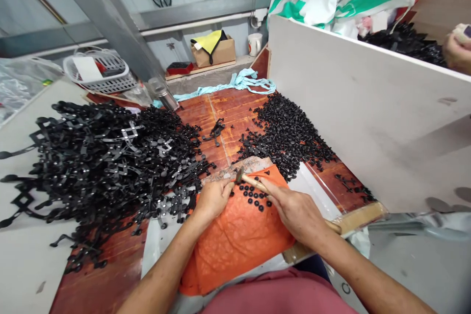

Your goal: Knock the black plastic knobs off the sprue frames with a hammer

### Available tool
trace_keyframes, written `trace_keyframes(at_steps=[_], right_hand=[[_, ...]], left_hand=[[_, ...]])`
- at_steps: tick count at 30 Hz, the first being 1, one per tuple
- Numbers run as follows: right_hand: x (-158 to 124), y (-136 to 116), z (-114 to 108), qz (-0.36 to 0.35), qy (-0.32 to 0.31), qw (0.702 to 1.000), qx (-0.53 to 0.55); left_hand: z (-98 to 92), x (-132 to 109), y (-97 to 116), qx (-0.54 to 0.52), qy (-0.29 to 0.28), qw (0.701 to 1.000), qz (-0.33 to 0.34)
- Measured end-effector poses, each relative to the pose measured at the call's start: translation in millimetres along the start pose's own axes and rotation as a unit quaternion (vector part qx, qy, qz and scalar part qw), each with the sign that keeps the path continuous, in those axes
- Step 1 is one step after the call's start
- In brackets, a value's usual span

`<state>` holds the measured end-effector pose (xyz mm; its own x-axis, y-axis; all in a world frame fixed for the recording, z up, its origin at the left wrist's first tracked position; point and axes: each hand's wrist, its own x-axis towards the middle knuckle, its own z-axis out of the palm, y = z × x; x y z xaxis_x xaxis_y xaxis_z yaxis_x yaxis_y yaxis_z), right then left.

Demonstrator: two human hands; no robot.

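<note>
My right hand (300, 213) is wrapped round the wooden handle of a small hammer (255, 183), whose handle end sticks out behind the wrist. The hammer's dark head is right at the fingertips of my left hand (214, 199). Those left fingers are pinched together, and what they hold is hidden. Beneath both hands an orange cloth (239, 235) is spread. Several small black round caps (255, 195) lie on it between my hands. A worn stone-like block (235, 168) shows at the cloth's far edge.
At left rises a big heap of black folding linkage parts (106, 167). Small black pieces (290, 127) are piled at right against a grey board (353, 88). Farther back are a steel cup (164, 94), a white basket (106, 78) and pale blue cloth strips (235, 83). Another person's hand (456, 51) shows far right.
</note>
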<state>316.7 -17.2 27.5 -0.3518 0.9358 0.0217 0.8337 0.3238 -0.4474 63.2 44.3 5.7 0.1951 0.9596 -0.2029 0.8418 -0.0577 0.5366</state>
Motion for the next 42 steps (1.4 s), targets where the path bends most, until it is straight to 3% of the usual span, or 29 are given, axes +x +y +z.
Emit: trace_keyframes(at_steps=[3,7,11,15,17,19,21,23,30,42], right_hand=[[0.5,-1.8,-1.6,0.001,0.029,1.0,0.002],[3.1,-3.9,-1.6,0.008,-0.03,0.998,-0.056],[7.7,-6.8,-0.2,0.008,-0.03,0.997,-0.065],[8.9,-5.0,-5.8,0.004,-0.021,1.0,-0.01],[4.0,1.8,-9.6,0.025,0.018,0.998,0.057],[-6.2,12.5,-11.1,0.065,0.054,0.99,0.11],[-21.2,24.6,-8.5,0.098,0.066,0.982,0.144],[-39.2,35.6,-1.6,0.119,0.057,0.977,0.168],[-86.0,53.5,29.9,0.181,0.069,0.955,0.223],[-83.6,52.8,31.7,0.178,0.044,0.963,0.196]], left_hand=[[-0.3,-1.4,0.4,-0.002,0.001,1.0,-0.002],[-1.1,-1.7,3.9,0.02,-0.002,1.0,-0.011],[-0.8,-0.5,4.8,0.018,-0.005,1.0,-0.018],[-2.6,-3.5,-1.7,-0.087,0.026,0.996,0.003],[-6.1,-9.2,-3.6,-0.233,0.023,0.972,0.0],[-10.2,-16.7,-2.0,-0.379,-0.015,0.925,-0.024],[-12.8,-23.4,2.5,-0.467,-0.055,0.881,-0.056],[-12.2,-27.1,7.7,-0.506,-0.056,0.857,-0.078],[2.7,-23.4,15.3,-0.556,-0.028,0.826,-0.092],[14.4,-18.0,17.8,-0.554,-0.038,0.827,-0.088]])
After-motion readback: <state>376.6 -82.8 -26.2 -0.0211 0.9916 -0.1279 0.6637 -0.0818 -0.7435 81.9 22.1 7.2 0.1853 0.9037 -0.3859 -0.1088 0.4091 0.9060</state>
